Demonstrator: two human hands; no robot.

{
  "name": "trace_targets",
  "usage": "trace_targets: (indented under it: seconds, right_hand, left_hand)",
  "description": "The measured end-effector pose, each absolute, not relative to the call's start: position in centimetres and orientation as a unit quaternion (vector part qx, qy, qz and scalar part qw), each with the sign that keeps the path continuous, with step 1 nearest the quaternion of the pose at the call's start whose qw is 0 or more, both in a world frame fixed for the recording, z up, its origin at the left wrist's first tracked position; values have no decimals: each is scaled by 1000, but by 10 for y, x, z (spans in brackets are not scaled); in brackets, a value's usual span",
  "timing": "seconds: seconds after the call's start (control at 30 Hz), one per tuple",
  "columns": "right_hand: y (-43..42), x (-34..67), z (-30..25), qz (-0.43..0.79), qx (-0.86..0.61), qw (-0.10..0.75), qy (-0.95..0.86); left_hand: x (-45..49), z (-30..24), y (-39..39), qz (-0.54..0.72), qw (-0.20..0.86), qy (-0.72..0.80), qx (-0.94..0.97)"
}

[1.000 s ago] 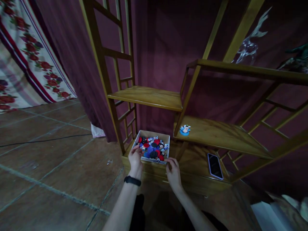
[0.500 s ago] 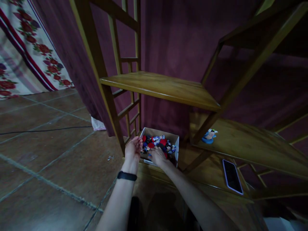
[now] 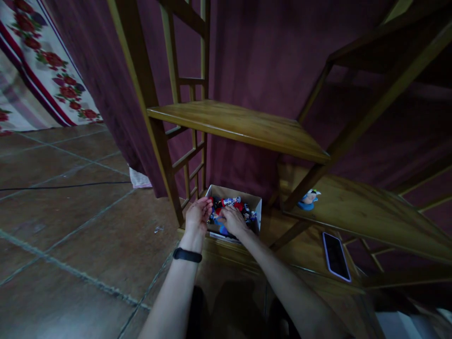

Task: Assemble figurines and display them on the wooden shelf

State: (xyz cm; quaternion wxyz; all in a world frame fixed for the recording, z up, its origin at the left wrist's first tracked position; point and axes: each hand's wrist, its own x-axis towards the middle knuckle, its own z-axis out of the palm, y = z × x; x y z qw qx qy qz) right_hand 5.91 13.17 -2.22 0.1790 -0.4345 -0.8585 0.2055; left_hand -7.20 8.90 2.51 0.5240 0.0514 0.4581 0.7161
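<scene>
A white cardboard box [image 3: 259, 214] stands on the lowest shelf, holding several small toy figurines [image 3: 231, 201] in red, blue, white and black. My right hand [image 3: 233, 220] is inside it, over the figurines, with bent fingers closed among them. What those fingers grip is hidden. A bright blue piece [image 3: 223, 229] shows just below this hand. At the box's left rim is my left hand [image 3: 197, 214], wearing a dark wristband [image 3: 187, 255]. Its fingers are loosely curled and apart, near the red pieces, and I see nothing held in them.
A wooden shelf board [image 3: 236, 127] juts out above the box. To the right, a blue-and-white figurine [image 3: 308, 199] stands on another shelf, and a phone [image 3: 336, 256] lies lower down. A dark cable [image 3: 67, 186] crosses the tiled floor at left.
My right hand has lifted slightly and shifted among the figurines, uncovering more of the blue piece. My left hand has moved slightly up and right by the box's left rim. The view has shifted a little.
</scene>
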Motion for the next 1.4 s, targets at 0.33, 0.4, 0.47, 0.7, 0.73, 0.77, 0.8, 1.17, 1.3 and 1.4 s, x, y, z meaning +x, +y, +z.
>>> trace_targets:
  seconds: [0.33,0.4,0.47,0.7,0.73,0.77,0.8,1.17,1.3,1.4]
  right_hand:
    - [93,107,-21,618,-441,525,-385]
    - [82,113,-21,601,-436,537,-399]
    - [74,117,-22,550,-444,547,-449]
    - [53,123,-22,414,-472,474,-617]
    - [52,126,-22,415,-471,470,-620]
    - [52,131,-23,414,-474,471,-618]
    - [53,136,-26,410,-482,474,-612]
    - [76,159,-53,278,-599,370,-654]
    - [101,136,-44,243,-616,302,-686]
    - [121,123,-43,212,-635,261,-695]
  left_hand:
    - [-12,21,62,568,574,560,184]
    - [0,18,57,561,599,543,179]
    - [9,15,55,564,627,513,157]
    - [26,11,56,619,633,461,63]
    - [24,12,58,618,635,461,49]
    - [21,15,59,614,642,459,34]
    - [16,17,60,612,648,453,19]
    - [-19,21,70,680,598,414,-89]
    - [-35,25,75,690,584,417,-97]
    - [-51,32,75,699,574,415,-95]
